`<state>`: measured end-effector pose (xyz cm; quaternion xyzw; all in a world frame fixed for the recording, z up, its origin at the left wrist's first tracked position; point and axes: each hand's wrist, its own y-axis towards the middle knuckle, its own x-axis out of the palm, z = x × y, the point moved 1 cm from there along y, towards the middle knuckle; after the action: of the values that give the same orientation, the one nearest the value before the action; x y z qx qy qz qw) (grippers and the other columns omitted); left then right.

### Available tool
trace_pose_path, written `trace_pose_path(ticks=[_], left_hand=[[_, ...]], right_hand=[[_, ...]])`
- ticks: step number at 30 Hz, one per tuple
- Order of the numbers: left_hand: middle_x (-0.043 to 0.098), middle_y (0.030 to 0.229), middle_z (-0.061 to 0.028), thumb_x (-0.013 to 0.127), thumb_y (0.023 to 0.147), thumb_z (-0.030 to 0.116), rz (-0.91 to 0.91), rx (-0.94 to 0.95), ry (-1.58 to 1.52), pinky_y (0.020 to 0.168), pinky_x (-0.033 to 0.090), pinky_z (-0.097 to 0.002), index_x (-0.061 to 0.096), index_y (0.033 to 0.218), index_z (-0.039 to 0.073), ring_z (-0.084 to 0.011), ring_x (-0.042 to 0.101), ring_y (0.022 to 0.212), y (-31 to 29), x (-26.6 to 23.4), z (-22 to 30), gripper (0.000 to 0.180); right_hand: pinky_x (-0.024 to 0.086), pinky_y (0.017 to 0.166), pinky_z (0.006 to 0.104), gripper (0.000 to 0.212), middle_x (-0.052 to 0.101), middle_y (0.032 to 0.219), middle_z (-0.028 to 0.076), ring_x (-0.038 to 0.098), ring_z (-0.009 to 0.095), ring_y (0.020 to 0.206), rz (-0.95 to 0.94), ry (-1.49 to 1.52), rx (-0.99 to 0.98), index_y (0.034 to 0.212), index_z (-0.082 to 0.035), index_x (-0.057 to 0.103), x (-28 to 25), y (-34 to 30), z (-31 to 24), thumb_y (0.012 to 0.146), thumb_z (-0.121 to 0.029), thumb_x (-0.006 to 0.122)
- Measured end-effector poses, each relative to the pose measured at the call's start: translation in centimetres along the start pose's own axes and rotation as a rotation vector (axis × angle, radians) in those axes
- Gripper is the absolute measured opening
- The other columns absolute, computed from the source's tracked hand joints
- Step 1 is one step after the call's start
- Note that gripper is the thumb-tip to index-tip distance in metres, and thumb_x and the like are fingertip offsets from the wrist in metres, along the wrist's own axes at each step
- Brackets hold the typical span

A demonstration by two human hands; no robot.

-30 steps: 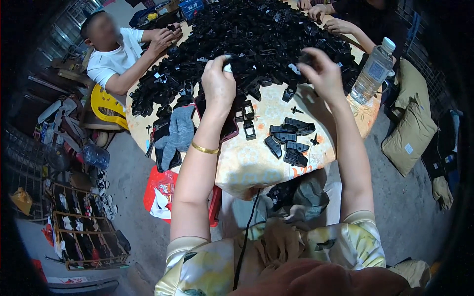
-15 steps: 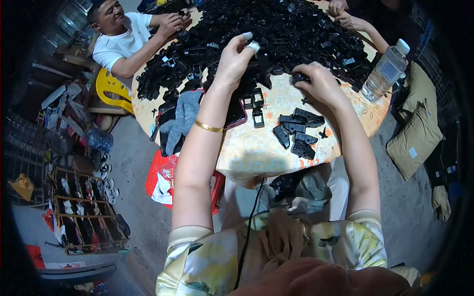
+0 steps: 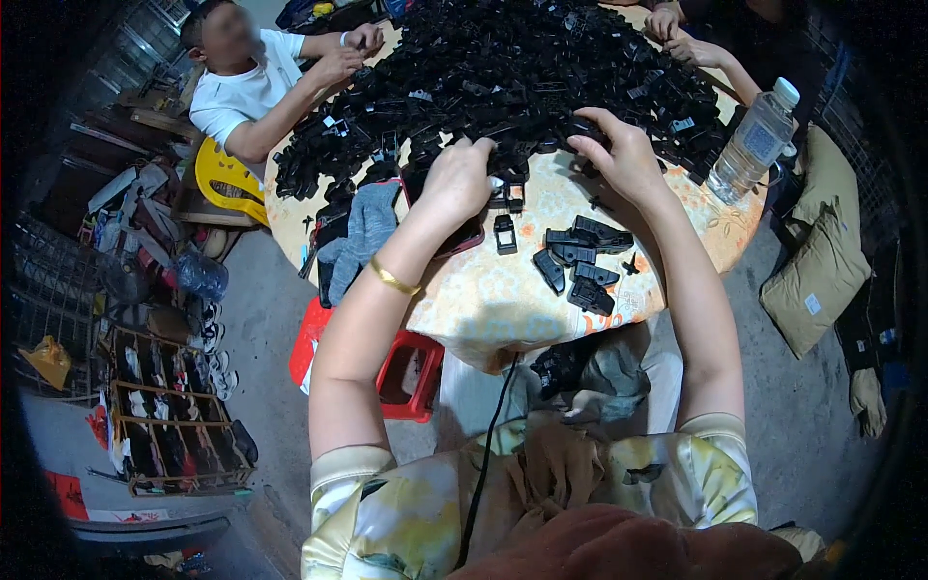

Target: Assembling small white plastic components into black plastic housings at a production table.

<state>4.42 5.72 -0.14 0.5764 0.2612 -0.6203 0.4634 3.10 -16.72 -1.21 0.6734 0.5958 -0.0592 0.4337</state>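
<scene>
1. The left hand (image 3: 462,179) rests at the near edge of the big heap of black plastic parts (image 3: 522,77), fingers curled down onto a small piece; whether they are closed on it I cannot tell.
2. The right hand (image 3: 623,155) lies at about 2 o'clock from the left one, palm down, fingers spread over the heap's edge and closed on nothing that shows.
3. A small cluster of sorted black pieces (image 3: 580,266) lies on the round table (image 3: 503,304) at 5 o'clock from the right hand, with one single piece (image 3: 504,234) just below the left hand.
4. To do this well, I judge it best to draw single parts from the heap's rim, so the pile does not slide.
5. A water bottle (image 3: 754,140) stands at 3 o'clock, near the table edge; keep elbows clear.
</scene>
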Motion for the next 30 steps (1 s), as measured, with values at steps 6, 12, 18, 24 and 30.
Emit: trace_pose_path(ticks=[6,12,18,24,30], left_hand=[[0.056,0.098,-0.0215,0.063,0.068,0.008,0.082,0.11,-0.177,0.085,0.044,-0.0383,0.053,0.111,0.003,-0.035,0.054,0.094,5.2,0.6,2.4,0.044],[0.055,0.103,-0.0178,0.057,0.073,0.008,0.23,0.335,0.072,0.087,0.043,-0.0392,0.058,0.108,0.008,-0.0334,0.053,0.096,10.5,1.0,4.6,0.036],[0.057,0.1,-0.0165,0.056,0.074,0.003,0.115,0.354,0.156,0.082,0.046,-0.0375,0.061,0.103,0.007,-0.033,0.056,0.09,11.5,2.8,4.5,0.03],[0.06,0.097,-0.0154,0.063,0.075,0.004,0.354,0.246,-0.378,0.078,0.048,-0.0307,0.059,0.102,0.003,-0.0255,0.061,0.089,9.4,0.9,3.4,0.027],[0.056,0.094,-0.0102,0.061,0.078,-0.001,0.062,0.083,-1.235,0.076,0.05,-0.0228,0.044,0.106,-0.003,-0.0118,0.058,0.085,5.0,0.3,4.5,0.033]], right_hand=[[0.047,0.061,0.0275,0.031,0.063,0.08,0.013,0.061,0.018,0.068,0.276,0.023,0.016,0.109,-0.006,0.055,-0.4,0.4,1.6,0.081,-0.019,0.061],[0.046,0.063,0.0275,0.033,0.058,0.088,0.012,0.058,0.021,0.071,0.456,-0.057,-0.118,0.109,-0.003,0.055,-0.6,0.8,3.0,0.078,-0.015,0.061],[0.047,0.063,0.0249,0.039,0.061,0.088,0.012,0.059,0.016,0.068,0.375,0.041,-0.057,0.113,-0.004,0.054,-0.7,0.4,2.4,0.077,-0.013,0.064],[0.048,0.069,0.0244,0.036,0.062,0.092,0.01,0.059,0.013,0.079,0.296,0.218,-0.001,0.113,-0.003,0.053,-0.8,0.4,1.3,0.078,-0.005,0.062],[0.049,0.076,0.0251,0.035,0.06,0.1,0.009,0.059,0.014,0.088,0.201,0.33,-0.205,0.112,-0.001,0.053,-0.2,0.0,-0.5,0.078,-0.001,0.06]])
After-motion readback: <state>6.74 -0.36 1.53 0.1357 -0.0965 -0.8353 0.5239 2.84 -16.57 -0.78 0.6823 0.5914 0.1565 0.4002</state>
